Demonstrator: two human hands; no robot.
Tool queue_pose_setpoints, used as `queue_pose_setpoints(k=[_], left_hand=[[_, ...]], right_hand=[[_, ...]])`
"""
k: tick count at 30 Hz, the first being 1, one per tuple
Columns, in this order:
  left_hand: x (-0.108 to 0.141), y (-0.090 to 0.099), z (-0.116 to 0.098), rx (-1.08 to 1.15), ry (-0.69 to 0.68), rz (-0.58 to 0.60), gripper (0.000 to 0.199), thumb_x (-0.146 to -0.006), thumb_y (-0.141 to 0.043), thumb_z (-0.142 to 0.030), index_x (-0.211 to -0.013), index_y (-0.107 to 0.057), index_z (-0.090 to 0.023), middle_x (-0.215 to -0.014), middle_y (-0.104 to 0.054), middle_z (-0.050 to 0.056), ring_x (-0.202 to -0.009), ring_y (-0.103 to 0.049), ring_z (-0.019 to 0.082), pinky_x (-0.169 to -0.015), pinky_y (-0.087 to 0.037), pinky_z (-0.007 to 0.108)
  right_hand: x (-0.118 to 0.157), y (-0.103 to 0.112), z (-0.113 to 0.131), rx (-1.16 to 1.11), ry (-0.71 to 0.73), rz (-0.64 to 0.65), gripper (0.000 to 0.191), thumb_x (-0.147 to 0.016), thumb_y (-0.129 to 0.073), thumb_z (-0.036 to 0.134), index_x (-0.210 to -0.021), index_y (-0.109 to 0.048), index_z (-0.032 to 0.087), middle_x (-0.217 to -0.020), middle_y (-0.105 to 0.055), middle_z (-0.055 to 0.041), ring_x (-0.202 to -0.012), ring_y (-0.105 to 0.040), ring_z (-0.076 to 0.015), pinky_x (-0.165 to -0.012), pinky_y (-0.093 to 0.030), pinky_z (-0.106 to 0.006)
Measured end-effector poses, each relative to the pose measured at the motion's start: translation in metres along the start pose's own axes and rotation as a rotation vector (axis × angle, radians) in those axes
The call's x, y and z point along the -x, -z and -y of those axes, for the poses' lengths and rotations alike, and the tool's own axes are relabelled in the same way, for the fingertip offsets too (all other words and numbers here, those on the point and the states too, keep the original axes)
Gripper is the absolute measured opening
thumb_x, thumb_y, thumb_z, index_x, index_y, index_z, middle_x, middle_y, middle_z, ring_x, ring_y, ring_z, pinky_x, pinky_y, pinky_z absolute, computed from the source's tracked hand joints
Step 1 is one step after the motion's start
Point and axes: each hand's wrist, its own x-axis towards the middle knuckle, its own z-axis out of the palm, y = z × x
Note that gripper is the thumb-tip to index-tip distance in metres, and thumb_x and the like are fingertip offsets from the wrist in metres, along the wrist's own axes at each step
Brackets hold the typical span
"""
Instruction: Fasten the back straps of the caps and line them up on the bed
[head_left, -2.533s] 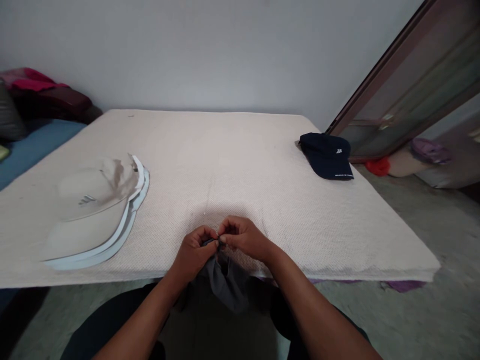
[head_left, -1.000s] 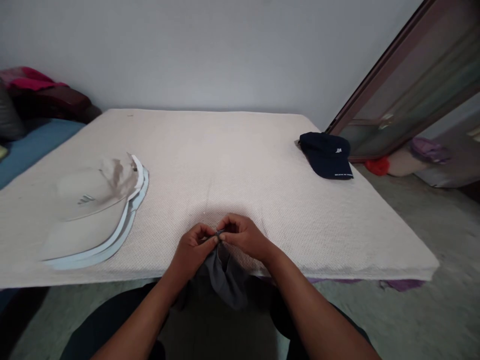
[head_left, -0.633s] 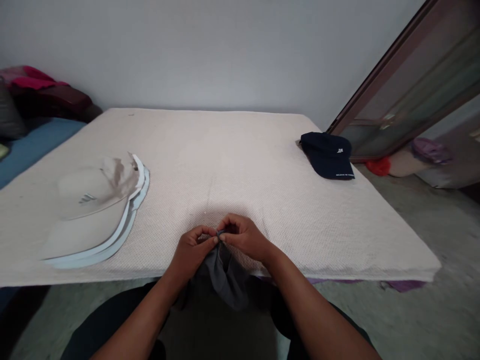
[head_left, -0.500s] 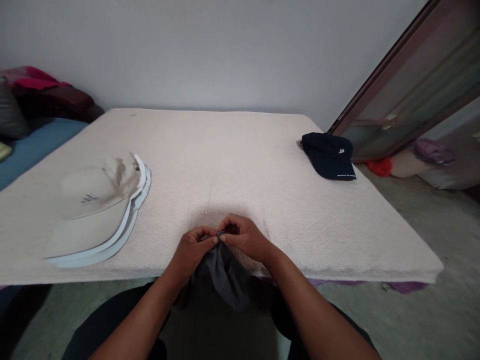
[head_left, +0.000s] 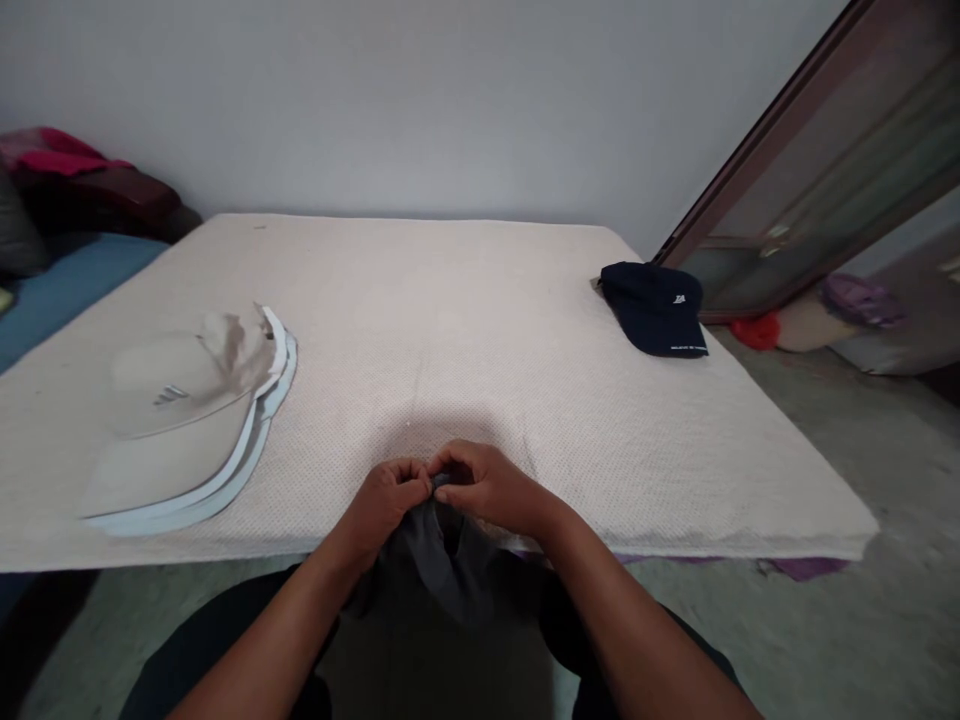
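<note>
Grey cloth [head_left: 442, 585] hangs at the pale cover's [head_left: 480, 330] near edge, its top pinched by the fingers of the left hand [head_left: 384, 503]; whether those of the right hand [head_left: 491, 492] grip too, I cannot tell. Close work on that top seems in hand, calling for steady fingertips. Beyond lie a pale cap [head_left: 176, 455], left, and a navy cap [head_left: 651, 308], right.

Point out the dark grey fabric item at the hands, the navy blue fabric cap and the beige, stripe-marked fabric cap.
Dark grey fabric item [head_left: 441, 572]: head view, on its hanging part.
Navy blue fabric cap [head_left: 652, 297]: head view, on its crown.
Beige, stripe-marked fabric cap [head_left: 193, 400]: head view, on its crown.
</note>
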Motion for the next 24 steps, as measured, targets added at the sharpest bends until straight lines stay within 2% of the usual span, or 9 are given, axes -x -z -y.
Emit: queue_pose_setpoints(k=[10,14,19,24], left_hand=[[-0.002,-0.0013,0.0017,-0.131,-0.111,0.048,0.009,-0.063,-0.059,-0.018,-0.058,-0.052,-0.016,-0.061,-0.05,-0.003,-0.051,-0.041,0.008,-0.049,-0.029,0.021],[-0.001,-0.0037,0.0007,-0.133,-0.087,0.029,0.008,-0.061,-0.057,-0.015,-0.057,-0.05,-0.016,-0.057,-0.047,-0.004,-0.049,-0.037,0.007,-0.046,-0.025,0.02],[0.0023,-0.004,0.0005,0.059,-0.065,0.061,0.01,-0.064,-0.056,-0.016,-0.058,-0.047,-0.017,-0.056,-0.045,-0.005,-0.049,-0.037,0.008,-0.047,-0.027,0.02],[0.0052,-0.0021,-0.005,0.325,-0.105,0.117,0.003,-0.058,-0.052,-0.016,-0.056,-0.052,-0.017,-0.077,-0.058,0.001,-0.068,-0.052,0.014,-0.063,-0.042,0.025]], right_hand=[[0.0048,-0.001,0.0039,0.192,-0.044,-0.016,0.019,-0.069,-0.057,0.014,-0.087,-0.062,0.017,-0.081,-0.063,-0.0027,-0.073,-0.053,-0.0147,-0.062,-0.037,-0.025],[0.0058,-0.0046,0.0053,0.215,-0.022,-0.063,0.016,-0.068,-0.055,0.014,-0.083,-0.06,0.017,-0.077,-0.063,-0.0016,-0.071,-0.054,-0.0139,-0.061,-0.037,-0.024],[0.0044,-0.0046,0.008,0.204,-0.039,-0.116,0.015,-0.068,-0.056,0.016,-0.083,-0.06,0.017,-0.074,-0.061,-0.0008,-0.067,-0.052,-0.0127,-0.059,-0.036,-0.024],[0.0011,-0.0011,0.0037,0.1,-0.052,-0.14,0.01,-0.069,-0.057,0.017,-0.079,-0.058,0.017,-0.068,-0.054,0.0013,-0.063,-0.047,-0.0115,-0.056,-0.034,-0.023]])
